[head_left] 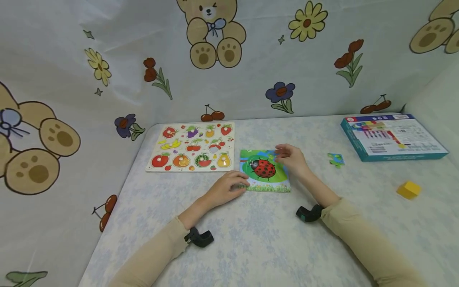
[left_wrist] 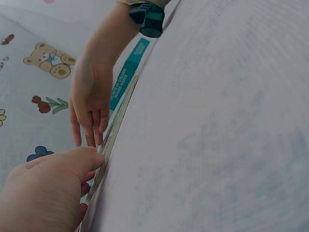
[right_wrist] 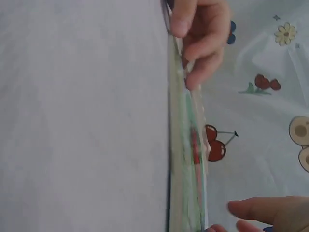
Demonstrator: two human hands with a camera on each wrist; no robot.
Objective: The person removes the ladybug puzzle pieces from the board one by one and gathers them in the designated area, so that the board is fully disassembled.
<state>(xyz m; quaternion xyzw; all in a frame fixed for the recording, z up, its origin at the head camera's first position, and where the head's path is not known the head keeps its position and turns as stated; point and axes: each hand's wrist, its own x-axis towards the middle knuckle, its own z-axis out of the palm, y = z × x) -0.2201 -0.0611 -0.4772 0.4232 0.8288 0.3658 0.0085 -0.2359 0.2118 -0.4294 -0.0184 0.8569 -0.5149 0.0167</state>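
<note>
In the head view a ladybug jigsaw puzzle [head_left: 264, 168] with a grassy lower border lies flat on the table. At its lower left edge rests my left hand [head_left: 225, 189], with bent, relaxed fingers on the border and the thumb near the front edge. My right hand [head_left: 292, 159] is over the upper right corner, its fingers hiding that part of the picture. The left wrist view shows the right hand's fingers [left_wrist: 99, 126] pointing loosely down at the board. A loose blue-green puzzle piece [head_left: 336, 160] lies to the right, apart from both hands.
A fruit picture board [head_left: 193, 162] lies behind and left of the puzzle. At the back right is a flat teal-sided box [head_left: 398, 137], with a yellow block [head_left: 409, 190] in front of it. A patterned cloth [head_left: 251, 91] hangs behind the table.
</note>
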